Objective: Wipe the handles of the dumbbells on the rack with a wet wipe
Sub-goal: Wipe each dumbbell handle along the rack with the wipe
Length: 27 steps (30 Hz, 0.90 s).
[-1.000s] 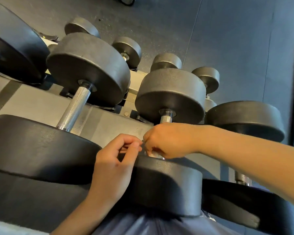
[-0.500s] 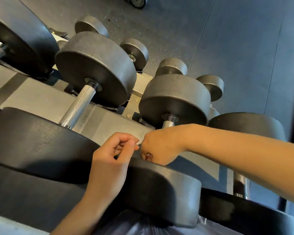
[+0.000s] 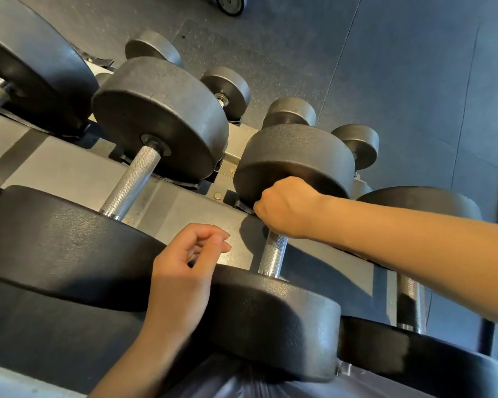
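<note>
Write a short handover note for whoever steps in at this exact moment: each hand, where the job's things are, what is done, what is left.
Right hand grips the far end of the middle dumbbell handle, against the far weight; the wipe is not visible, presumably inside the fist.
Left hand holds nothing, fingers loosely curled, by the near weight.
Done: cannot tell which handles are clean.
Left: finish this handle; check the left handle and the right handle.

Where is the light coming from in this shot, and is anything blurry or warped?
Head view: light falls from the upper right, so the right hand and forearm throw shadows leftward and down onto the rack shelf; soft sheen on the knurled handle; the left hand has a smeared wrist; wide-angle lens bows the edges.
</note>
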Available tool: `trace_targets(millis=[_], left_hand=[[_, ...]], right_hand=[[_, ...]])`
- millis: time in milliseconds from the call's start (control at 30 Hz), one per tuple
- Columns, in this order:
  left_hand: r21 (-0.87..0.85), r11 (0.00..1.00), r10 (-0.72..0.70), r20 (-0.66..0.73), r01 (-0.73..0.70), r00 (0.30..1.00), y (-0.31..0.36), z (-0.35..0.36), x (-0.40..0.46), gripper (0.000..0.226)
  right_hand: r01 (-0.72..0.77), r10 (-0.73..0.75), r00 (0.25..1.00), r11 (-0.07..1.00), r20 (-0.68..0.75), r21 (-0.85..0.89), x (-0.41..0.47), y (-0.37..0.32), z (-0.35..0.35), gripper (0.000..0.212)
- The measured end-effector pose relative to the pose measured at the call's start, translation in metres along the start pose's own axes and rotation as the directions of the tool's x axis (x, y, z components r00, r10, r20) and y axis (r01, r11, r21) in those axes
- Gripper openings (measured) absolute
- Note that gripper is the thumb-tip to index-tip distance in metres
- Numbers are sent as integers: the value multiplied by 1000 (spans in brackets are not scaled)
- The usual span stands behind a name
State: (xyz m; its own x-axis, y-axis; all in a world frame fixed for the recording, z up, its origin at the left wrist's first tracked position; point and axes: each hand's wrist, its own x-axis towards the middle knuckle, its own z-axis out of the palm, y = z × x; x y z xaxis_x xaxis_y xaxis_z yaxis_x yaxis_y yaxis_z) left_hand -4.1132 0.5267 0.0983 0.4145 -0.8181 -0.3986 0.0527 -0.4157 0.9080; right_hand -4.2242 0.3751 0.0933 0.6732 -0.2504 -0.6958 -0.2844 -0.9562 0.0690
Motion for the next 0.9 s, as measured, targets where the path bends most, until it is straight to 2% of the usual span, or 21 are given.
trace_targets(millis=[100,167,267,333,433,533,633,733,800,900], left_hand=[[9,1000,14,17,-14,1000,-2,-1,0,19],[27,999,38,37,-39,999,-2,-1,-1,16],[44,997,59,50,-61,997,-1,0,0,17],[55,996,67,52,-70,996,0,0,0,18],[48,997,64,54,-66,997,-2,-1,0,19],[53,996,65,50,-68,997,-3,-1,0,19],[57,996,62,52,-65,997,-3,-1,0,17],[59,996,57,54,-60,997,-3,0,0,17],[63,995,69,51,-72,996,-2,0,-1,18],[77,994,73,64,-78,995,-2,0,0,19]], right_hand=[[10,-2,999,984,-42,178,-9,4,11,24],[119,-117,993,956,-25,268,-14,-6,10,28],[277,-289,957,920,5,277,-22,-29,2,23],[240,-238,971,942,-38,236,-20,-25,2,26],[109,-72,978,977,-196,182,-17,1,20,24],[102,-29,898,984,-438,143,-22,22,53,23],[120,75,811,950,-580,289,-27,18,74,27],[174,195,735,872,-650,458,-35,6,76,35],[274,135,736,836,-663,475,-44,0,72,32],[467,-63,798,693,-600,549,-54,-20,67,22]])
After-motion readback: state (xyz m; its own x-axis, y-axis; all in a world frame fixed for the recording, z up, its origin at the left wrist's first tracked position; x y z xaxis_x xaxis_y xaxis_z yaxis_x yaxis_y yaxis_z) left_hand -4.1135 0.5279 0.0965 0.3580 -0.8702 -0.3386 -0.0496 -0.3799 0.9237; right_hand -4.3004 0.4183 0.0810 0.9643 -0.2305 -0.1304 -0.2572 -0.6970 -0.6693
